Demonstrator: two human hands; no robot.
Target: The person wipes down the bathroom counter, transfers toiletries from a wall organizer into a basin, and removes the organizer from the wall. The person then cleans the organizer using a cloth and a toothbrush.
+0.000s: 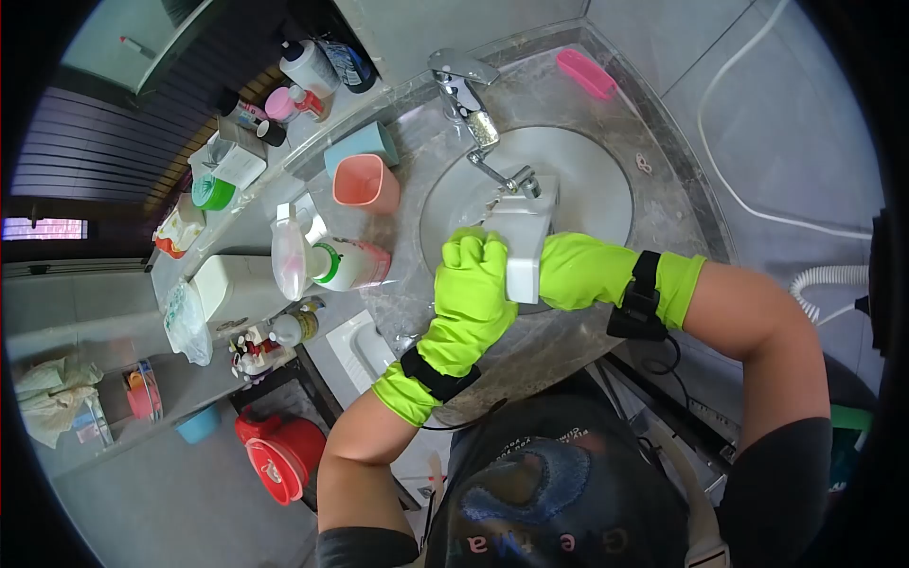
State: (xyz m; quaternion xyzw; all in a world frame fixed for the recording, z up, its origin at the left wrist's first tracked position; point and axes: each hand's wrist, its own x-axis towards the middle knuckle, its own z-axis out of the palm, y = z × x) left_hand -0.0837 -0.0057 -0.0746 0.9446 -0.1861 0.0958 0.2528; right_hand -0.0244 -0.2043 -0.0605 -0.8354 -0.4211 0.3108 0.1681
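A white box-like plastic piece [528, 232] is tilted over the round sink [606, 180], its upper end below the chrome faucet's [469, 109] spout. My right hand [568, 270], in a lime-green rubber glove, grips it from the right; the piece hides the fingers. My left hand [471, 279], gloved the same way, is closed in a fist against the piece's left side. What those fingers hold, if anything, is hidden. Water drops show near the spout.
Left of the sink stand a pink cup [365, 184], a blue cup [365, 147] and a spray bottle [290, 256]. A pink dish [587, 74] lies at the back right. Bottles [310, 68] line the ledge. A red bucket [284, 459] stands lower left.
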